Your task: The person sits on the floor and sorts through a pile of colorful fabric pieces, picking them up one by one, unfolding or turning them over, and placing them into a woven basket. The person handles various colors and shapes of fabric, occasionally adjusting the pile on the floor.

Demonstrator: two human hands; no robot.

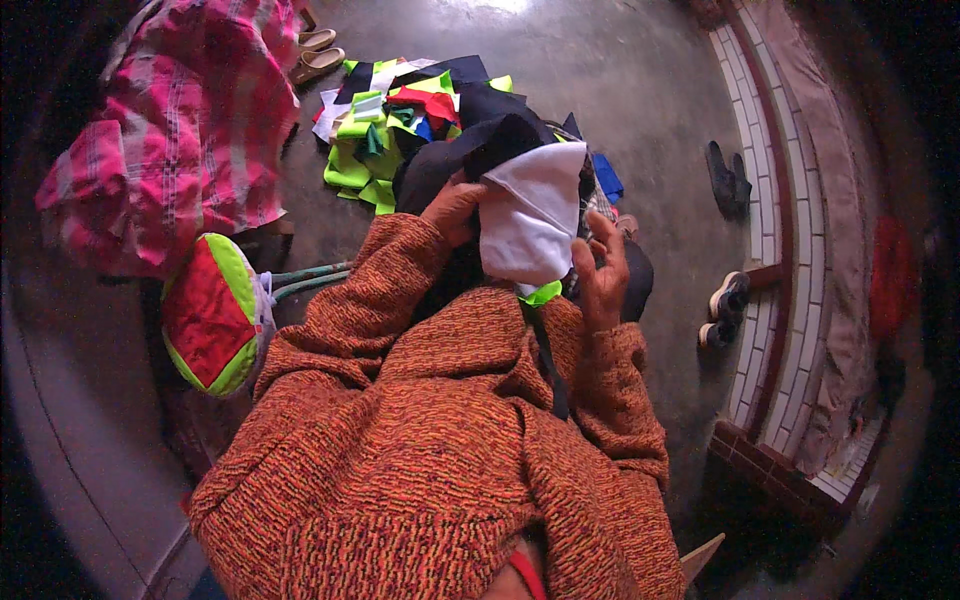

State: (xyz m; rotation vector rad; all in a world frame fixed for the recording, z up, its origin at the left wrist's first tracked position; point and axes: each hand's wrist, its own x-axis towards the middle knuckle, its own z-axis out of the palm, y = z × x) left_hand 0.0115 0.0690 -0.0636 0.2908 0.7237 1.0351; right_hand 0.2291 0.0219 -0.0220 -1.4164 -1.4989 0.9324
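My left hand (pixel 455 210) is closed on the left edge of a white cloth piece (pixel 530 215), which hangs over my lap. Beside the cloth's right edge, my right hand (pixel 603 272) is raised with fingers bent and apart; I see nothing between them. Black cloth (pixel 450 165) lies over my knees behind the white piece. A bit of neon yellow cloth (pixel 541 293) peeks out under its lower edge. On the floor ahead is a heap of fabric scraps (pixel 365 150), in neon yellow, black, white, red, green and blue.
At the left, a pink checked cloth (pixel 180 150) is draped over something. Near it sits a red, neon yellow and white patchwork piece (pixel 212 315). Tan shoes (pixel 320 60) stand behind the heap. Dark slippers (pixel 728 180) and shoes (pixel 725 310) lie by the tiled ledge (pixel 765 200) at right.
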